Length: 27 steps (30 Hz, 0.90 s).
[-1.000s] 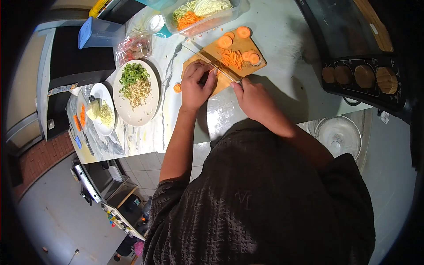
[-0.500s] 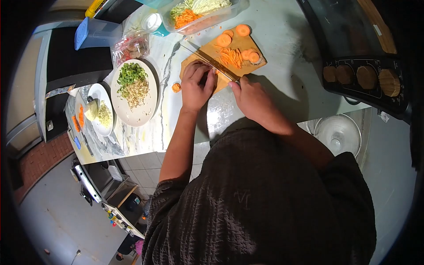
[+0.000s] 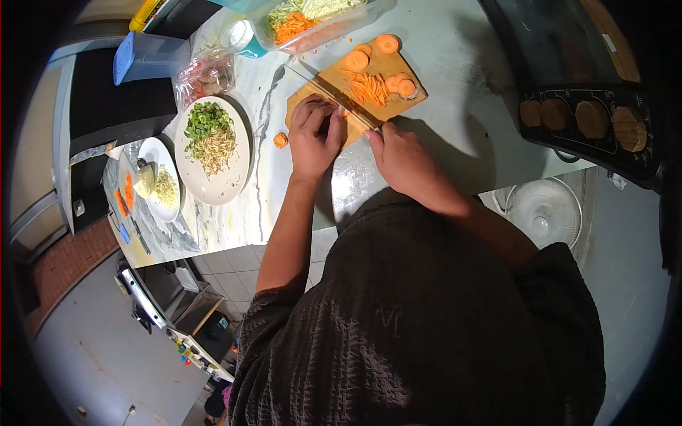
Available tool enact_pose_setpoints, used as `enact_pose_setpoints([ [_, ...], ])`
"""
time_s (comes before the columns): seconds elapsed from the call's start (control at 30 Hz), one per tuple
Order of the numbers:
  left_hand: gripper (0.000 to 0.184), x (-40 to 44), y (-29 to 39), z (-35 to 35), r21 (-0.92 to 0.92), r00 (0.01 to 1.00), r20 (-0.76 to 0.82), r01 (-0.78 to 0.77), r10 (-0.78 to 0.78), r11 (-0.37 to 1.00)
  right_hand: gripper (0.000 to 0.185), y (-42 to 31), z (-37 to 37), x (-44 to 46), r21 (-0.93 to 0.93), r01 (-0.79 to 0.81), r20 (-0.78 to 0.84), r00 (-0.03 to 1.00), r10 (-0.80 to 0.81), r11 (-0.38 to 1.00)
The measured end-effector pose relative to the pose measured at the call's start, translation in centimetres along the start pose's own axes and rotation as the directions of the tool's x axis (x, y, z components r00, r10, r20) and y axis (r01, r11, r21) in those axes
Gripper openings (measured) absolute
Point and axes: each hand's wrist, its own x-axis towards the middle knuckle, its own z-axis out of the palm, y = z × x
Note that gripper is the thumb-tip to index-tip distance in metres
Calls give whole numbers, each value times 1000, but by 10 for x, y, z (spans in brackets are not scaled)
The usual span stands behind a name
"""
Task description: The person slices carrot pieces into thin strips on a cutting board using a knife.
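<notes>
My right hand (image 3: pixel 406 160) is closed round the handle of a kitchen knife (image 3: pixel 328 90), whose long blade points to the upper left across a wooden cutting board (image 3: pixel 408 62). Beside the blade, my left hand (image 3: pixel 316 138) has its fingers curled down on the board, holding a carrot piece (image 3: pixel 344 112) that is mostly hidden. Beyond the knife lie carrot strips (image 3: pixel 369 89) in a small heap and several round carrot slices (image 3: pixel 356 61). A carrot stub (image 3: pixel 280 140) rests on the counter, left of my left hand.
Left stands a plate (image 3: pixel 206 193) of chopped greens and bean sprouts, near a smaller white plate (image 3: pixel 165 210). A plastic container (image 3: pixel 327 35) of shredded vegetables is at the back. A black appliance with knobs (image 3: pixel 592 119) stands right; a mesh strainer (image 3: pixel 543 213) sits below the counter edge.
The view has shifted slightly. My left hand stays by the blade with its fingers curled, and my right hand keeps hold of the knife, with the blade in nearly the same place.
</notes>
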Motion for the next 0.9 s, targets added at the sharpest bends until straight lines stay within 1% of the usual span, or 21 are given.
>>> enact_pose_setpoints([
  [0.1,7,-1,-1,1,-12,1000,-7,1,-1,1000,44,-3,-4,-2,45,-26,21,999,25,999],
  [0.23,8,0,-1,1,-20,1000,-10,-3,3,1000,44,-3,-3,-2,28,-30,12,999,29,999],
  [0.33,8,0,1,0,13,1000,-7,-2,2,1000,44,-4,-2,-3,35,-21,8,1000,20,999],
  [0.5,8,-1,1,1,5,1000,-12,11,-11,1000,45,-5,-5,-5,59,-24,5,1000,24,998],
  [0.77,8,-2,-2,0,-5,1000,-10,-17,17,1000,46,-4,-2,-3,29,-23,3,1000,23,999],
  [0.9,8,-1,1,0,-7,1000,-18,11,-11,1000,46,-4,-1,-2,9,-23,-7,1000,23,1000],
])
